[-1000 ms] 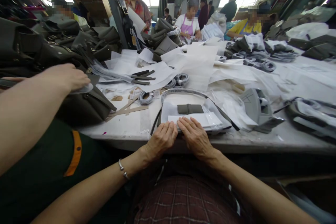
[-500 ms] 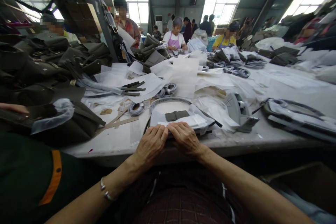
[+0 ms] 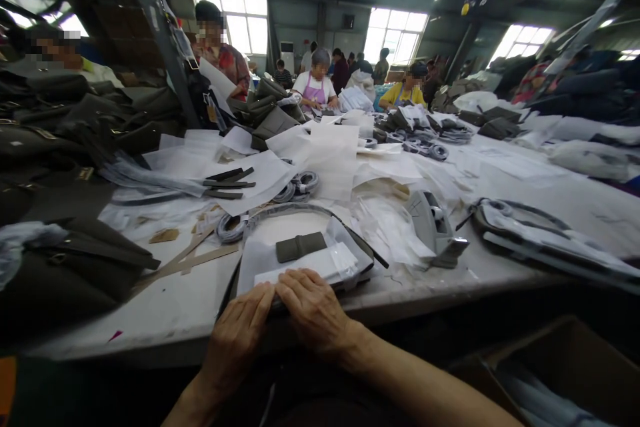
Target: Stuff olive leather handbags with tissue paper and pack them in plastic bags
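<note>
Now co-worker's arm unseen; left hand (image 3: 239, 321), right hand (image 3: 311, 305) still on bag (image 3: 301, 247).

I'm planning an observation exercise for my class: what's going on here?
A person's left hand and right hand rest together on the near edge of a dark bag partly covered in white wrapping, on a table. The bag's strap loops on the far side. A grey tape dispenser stands to the right; another bag lies beyond it. Other people are farther back.

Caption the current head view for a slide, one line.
Left hand and right hand on the near edge of a paper-covered bag, gray tape dispenser to its right.
</note>
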### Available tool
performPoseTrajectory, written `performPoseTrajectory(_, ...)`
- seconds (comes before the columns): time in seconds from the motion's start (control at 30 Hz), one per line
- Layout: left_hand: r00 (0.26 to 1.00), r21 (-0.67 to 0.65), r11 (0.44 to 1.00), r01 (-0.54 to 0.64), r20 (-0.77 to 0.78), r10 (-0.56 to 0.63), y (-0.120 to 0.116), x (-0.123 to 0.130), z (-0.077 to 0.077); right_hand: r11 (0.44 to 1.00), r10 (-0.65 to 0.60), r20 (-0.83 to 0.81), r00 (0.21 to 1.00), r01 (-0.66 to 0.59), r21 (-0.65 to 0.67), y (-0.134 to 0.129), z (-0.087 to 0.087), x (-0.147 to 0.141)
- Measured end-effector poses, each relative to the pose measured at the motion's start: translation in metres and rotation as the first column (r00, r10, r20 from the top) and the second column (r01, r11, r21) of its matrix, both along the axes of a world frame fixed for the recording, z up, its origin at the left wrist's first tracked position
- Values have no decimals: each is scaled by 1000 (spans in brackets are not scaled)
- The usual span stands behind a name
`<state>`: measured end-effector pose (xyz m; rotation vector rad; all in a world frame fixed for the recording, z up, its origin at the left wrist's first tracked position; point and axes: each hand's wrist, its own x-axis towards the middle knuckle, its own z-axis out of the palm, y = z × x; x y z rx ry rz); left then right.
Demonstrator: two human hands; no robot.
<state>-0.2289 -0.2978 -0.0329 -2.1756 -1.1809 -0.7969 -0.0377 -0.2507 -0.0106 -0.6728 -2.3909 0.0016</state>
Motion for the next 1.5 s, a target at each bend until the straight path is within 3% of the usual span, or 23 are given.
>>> performPoseTrajectory(0.13, 999, 3, 1000, 13, 43, -14, 1, -4, -6, 995, 35, -115, 993, -46, -90, 2, 25, 46)
performPoseTrajectory(0.2, 997, -2, 1000, 24, 70, -24, 4, -7, -7, 996, -66, -223, 973, 52, -66, 13, 36, 82)
performPoseTrajectory(0.27, 995, 0, 999, 33, 99, -33, 7, -9, -6, 966, -258, -294, 920, 238, -101, 27, 43, 120)
performPoseTrajectory(0.37, 992, -2, 999, 33, 126, -32, 12, -10, -5, 822, -563, -255, 786, 502, -268, 49, 44, 166)
performPoseTrajectory(0.47, 990, -1, 999, 47, 136, -47, 15, -11, -6, 687, -684, -104, 722, 588, -427, 67, 37, 185)
performPoseTrajectory(0.67, 987, -24, 997, 69, 150, -65, 16, -15, -9, 586, -583, 297, 756, 645, -491, 108, 18, 165)
performPoseTrajectory(0.8, 988, -58, 996, 61, 143, -52, 14, -15, -10, 580, -502, 503, 704, 705, -409, 140, 14, 148)
performPoseTrajectory(0.97, 990, -47, 997, 57, 131, -50, 14, -14, -6, 560, -483, 591, 646, 747, -359, 165, 16, 132)
performPoseTrajectory(1.07, 994, -63, 997, 54, 102, -47, 14, -14, -3, 535, -419, 645, 639, 748, -393, 173, 23, 129)
performPoseTrajectory(1.2, 994, -61, 997, 48, 99, -42, 14, -13, 1, 457, -332, 695, 638, 753, -473, 177, 37, 132)
performPoseTrajectory(1.3, 995, -50, 998, 49, 94, -44, 14, -13, 2, 418, -334, 711, 618, 774, -476, 178, 43, 134)
performPoseTrajectory(1.5, 994, -74, 997, 33, 105, -25, 13, -15, -6, 329, -337, 738, 585, 807, -490, 179, 37, 128)
